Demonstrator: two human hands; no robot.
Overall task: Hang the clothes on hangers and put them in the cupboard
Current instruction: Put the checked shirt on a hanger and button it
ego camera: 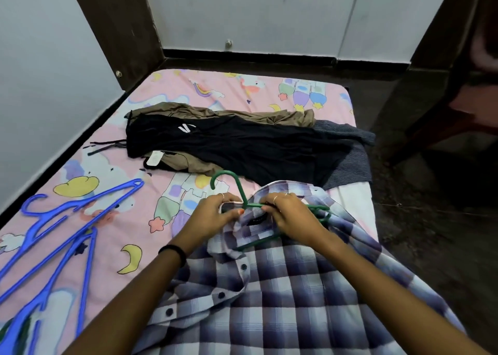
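Observation:
A purple-and-white checked shirt lies spread on the near right of the bed. A green hanger sits at its collar, hook pointing away from me, its right arm partly under the cloth. My left hand pinches the collar beside the hanger's neck. My right hand grips the hanger's shoulder bar together with the collar. Farther back lies a pile of clothes: a black garment over a brown one and a dark striped one.
Several blue hangers lie on the left of the bed's pink cartoon sheet. Grey walls with dark wooden frames enclose the far and left sides. A dark floor and dark wooden furniture are on the right.

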